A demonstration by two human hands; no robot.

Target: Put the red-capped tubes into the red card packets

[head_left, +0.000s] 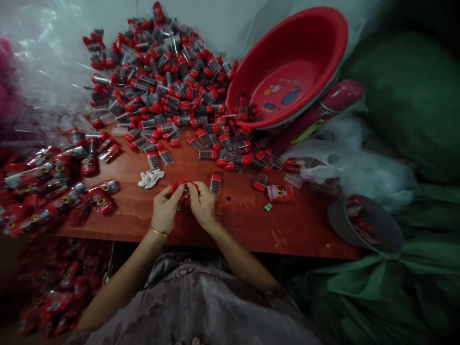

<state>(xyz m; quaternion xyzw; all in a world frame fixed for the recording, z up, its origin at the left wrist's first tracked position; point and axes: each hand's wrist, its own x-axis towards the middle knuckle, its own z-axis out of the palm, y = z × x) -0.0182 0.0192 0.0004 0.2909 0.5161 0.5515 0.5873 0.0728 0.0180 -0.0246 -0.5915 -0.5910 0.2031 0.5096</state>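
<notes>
My left hand [165,209] and my right hand [202,205] meet over the red-brown table [247,225], near its front edge. Between their pinched fingers is a small red packet [183,184], mostly covered by the fingertips. Just beyond my right hand, a clear tube with a red cap [215,183] stands out against the table. A crumpled white cloth [151,178] lies beyond my left hand. To the right are a red printed packet [280,193] and a small green piece [268,207].
Red-capped tubes [161,86] form a large heap at the back, beside a tilted red basin [291,62]. Filled red packets [46,182] crowd the left side. A grey bowl [388,235] sits at the right edge, near clear plastic bags [359,158].
</notes>
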